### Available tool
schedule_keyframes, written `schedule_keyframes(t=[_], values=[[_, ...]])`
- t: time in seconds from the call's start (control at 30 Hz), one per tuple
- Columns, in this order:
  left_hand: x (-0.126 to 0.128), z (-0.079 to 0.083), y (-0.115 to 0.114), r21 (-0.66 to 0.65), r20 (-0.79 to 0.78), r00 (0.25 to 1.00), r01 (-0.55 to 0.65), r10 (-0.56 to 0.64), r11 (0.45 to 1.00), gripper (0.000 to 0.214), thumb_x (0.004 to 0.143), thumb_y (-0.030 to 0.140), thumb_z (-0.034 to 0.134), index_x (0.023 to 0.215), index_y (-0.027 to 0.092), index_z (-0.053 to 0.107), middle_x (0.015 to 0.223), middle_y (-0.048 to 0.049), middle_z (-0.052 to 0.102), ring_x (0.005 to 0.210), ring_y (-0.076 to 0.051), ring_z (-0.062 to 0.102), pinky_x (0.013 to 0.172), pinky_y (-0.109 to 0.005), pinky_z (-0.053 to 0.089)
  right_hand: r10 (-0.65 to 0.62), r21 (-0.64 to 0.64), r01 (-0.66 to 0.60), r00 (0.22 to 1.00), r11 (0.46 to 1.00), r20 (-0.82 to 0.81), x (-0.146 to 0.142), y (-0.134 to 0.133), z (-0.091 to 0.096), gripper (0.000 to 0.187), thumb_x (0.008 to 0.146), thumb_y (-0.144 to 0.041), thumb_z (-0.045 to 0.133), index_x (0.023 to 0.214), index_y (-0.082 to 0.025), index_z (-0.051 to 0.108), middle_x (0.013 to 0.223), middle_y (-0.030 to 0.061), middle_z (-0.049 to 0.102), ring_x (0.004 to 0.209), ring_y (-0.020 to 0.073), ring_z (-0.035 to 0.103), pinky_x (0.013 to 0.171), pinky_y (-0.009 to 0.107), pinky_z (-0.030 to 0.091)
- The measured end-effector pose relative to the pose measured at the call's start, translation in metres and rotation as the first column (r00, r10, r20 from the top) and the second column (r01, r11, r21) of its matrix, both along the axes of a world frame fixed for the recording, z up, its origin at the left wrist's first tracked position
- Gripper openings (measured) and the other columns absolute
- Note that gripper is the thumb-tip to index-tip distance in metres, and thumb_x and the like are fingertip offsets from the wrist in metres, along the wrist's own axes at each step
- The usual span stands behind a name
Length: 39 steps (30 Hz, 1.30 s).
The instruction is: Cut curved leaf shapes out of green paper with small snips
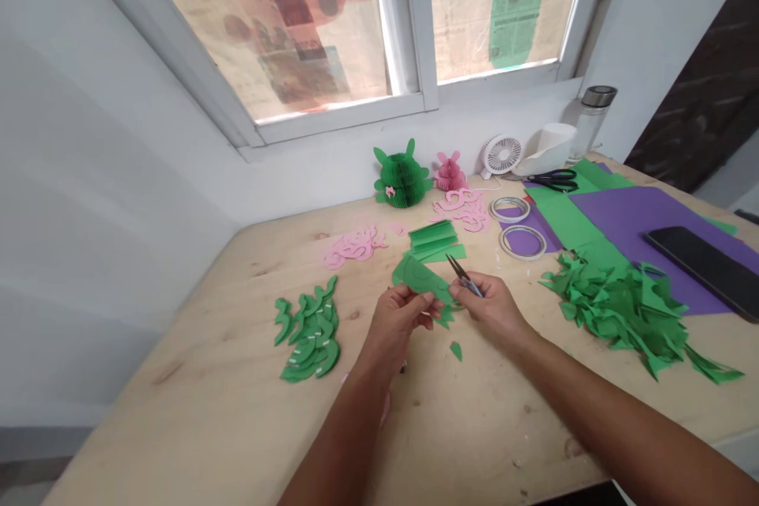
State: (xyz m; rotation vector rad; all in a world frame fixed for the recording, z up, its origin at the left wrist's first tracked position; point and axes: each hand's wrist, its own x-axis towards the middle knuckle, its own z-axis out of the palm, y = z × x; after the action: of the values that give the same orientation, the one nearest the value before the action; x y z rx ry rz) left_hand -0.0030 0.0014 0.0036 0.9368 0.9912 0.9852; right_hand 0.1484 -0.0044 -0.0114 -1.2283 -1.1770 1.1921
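Note:
My left hand [396, 316] pinches a piece of green paper [420, 277] above the wooden table [237, 387]. My right hand [491, 305] grips small scissors [461, 275], whose blades point up and left against the paper's right edge. A small green offcut [455, 350] lies on the table just below the hands. A stack of folded green paper strips [434, 241] sits just beyond the held piece.
Cut green curved shapes [308, 330] lie at left, and pink cutouts [351, 245] beyond. Green scraps [628, 308] pile at right beside purple paper [640, 221] and a phone [705, 265]. Tape rolls [522, 242], black scissors [554, 179], a fan [501, 155] and honeycomb paper figures [402, 178] stand near the wall.

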Motion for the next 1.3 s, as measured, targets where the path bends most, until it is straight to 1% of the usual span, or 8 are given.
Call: schedule_keyframes(t=[0.13, 0.23, 0.3, 0.4, 0.47, 0.67, 0.9, 1.3], values=[[-0.002, -0.001, 0.003, -0.003, 0.013, 1.0, -0.006, 0.006, 1.0, 0.025, 0.061, 0.031, 0.072, 0.074, 0.011, 0.065, 0.068, -0.007, 0.066, 0.055, -0.014, 0.059, 0.048, -0.023, 0.044, 0.035, -0.046, -0.037, 0.999, 0.998, -0.036, 0.004, 0.0, 0.002, 0.022, 0.07, -0.037, 0.06, 0.065, -0.017, 0.054, 0.05, -0.0081, 0.032, 0.044, 0.0068, 0.022, 0.044, 0.023, 0.017], [-0.008, -0.001, 0.008, 0.12, 0.014, 0.977, -0.214, 0.214, 0.969, 0.036, 0.063, 0.036, 0.071, 0.092, 0.016, 0.062, 0.075, -0.0041, 0.067, 0.061, -0.015, 0.061, 0.053, -0.025, 0.047, 0.115, -0.037, -0.114, 0.993, 0.993, 0.016, 0.008, 0.001, 0.005, 0.02, 0.073, -0.035, 0.058, 0.065, -0.017, 0.053, 0.05, -0.0079, 0.032, 0.044, 0.007, 0.024, 0.044, 0.023, 0.018], [-0.013, 0.001, 0.01, 0.304, -0.089, 0.94, -0.289, 0.329, 0.908, 0.037, 0.066, 0.036, 0.069, 0.097, 0.018, 0.062, 0.085, -0.0063, 0.068, 0.078, -0.018, 0.064, 0.066, -0.027, 0.049, 0.175, 0.007, -0.176, 0.98, 0.984, 0.091, 0.011, 0.001, 0.007, 0.02, 0.073, -0.031, 0.058, 0.062, -0.016, 0.052, 0.052, -0.0066, 0.034, 0.048, 0.0076, 0.028, 0.046, 0.023, 0.02], [-0.017, 0.004, 0.008, 0.566, -0.365, 0.878, -0.055, 0.309, 0.823, 0.02, 0.07, 0.032, 0.066, 0.086, 0.019, 0.067, 0.094, -0.0075, 0.068, 0.092, -0.021, 0.061, 0.082, -0.034, 0.046, 0.278, 0.059, -0.295, 0.939, 0.954, 0.202, 0.013, 0.002, 0.007, 0.019, 0.075, -0.027, 0.056, 0.06, -0.016, 0.051, 0.054, -0.0059, 0.035, 0.05, 0.008, 0.031, 0.047, 0.022, 0.022], [-0.017, 0.005, 0.005, 0.616, -0.481, 0.836, 0.11, 0.262, 0.78, 0.015, 0.072, 0.029, 0.063, 0.083, 0.021, 0.068, 0.092, -0.0062, 0.068, 0.091, -0.021, 0.06, 0.083, -0.034, 0.045, 0.283, 0.06, -0.305, 0.93, 0.951, 0.235, 0.013, 0.003, 0.006, 0.02, 0.075, -0.027, 0.056, 0.059, -0.016, 0.051, 0.053, -0.0063, 0.033, 0.049, 0.008, 0.03, 0.047, 0.022, 0.021], [-0.008, 0.001, 0.001, 0.498, -0.6, 0.791, 0.25, 0.121, 0.83, 0.01, 0.07, 0.027, 0.062, 0.071, 0.02, 0.069, 0.071, -0.0037, 0.068, 0.07, -0.018, 0.059, 0.065, -0.028, 0.044, 0.187, 0.029, -0.196, 0.962, 0.98, 0.197, 0.013, 0.004, 0.005, 0.022, 0.074, -0.032, 0.057, 0.061, -0.015, 0.054, 0.052, -0.006, 0.035, 0.05, 0.0084, 0.031, 0.047, 0.022, 0.022], [0.002, -0.004, -0.001, 0.173, -0.252, 0.958, 0.183, -0.136, 0.968, 0.017, 0.063, 0.032, 0.07, 0.064, 0.015, 0.066, 0.056, 0.0, 0.058, 0.05, -0.01, 0.046, 0.048, -0.021, 0.033, 0.191, 0.032, -0.199, 0.969, 0.98, 0.155, 0.009, 0.004, -0.001, 0.026, 0.073, -0.039, 0.06, 0.062, -0.015, 0.056, 0.054, -0.0055, 0.036, 0.051, 0.009, 0.032, 0.048, 0.023, 0.023], [-0.001, -0.002, 0.004, 0.019, -0.028, 0.992, -0.119, 0.12, 0.993, 0.022, 0.057, 0.031, 0.074, 0.063, 0.014, 0.061, 0.055, 0.0018, 0.057, 0.047, -0.008, 0.047, 0.045, -0.018, 0.035, 0.103, -0.024, -0.102, 0.989, 0.995, 0.107, 0.008, 0.0, 0.001, 0.048, 0.083, -0.054, 0.043, 0.07, -0.013, 0.064, 0.044, -0.0062, 0.033, 0.042, 0.0089, 0.028, 0.044, 0.024, 0.021]])
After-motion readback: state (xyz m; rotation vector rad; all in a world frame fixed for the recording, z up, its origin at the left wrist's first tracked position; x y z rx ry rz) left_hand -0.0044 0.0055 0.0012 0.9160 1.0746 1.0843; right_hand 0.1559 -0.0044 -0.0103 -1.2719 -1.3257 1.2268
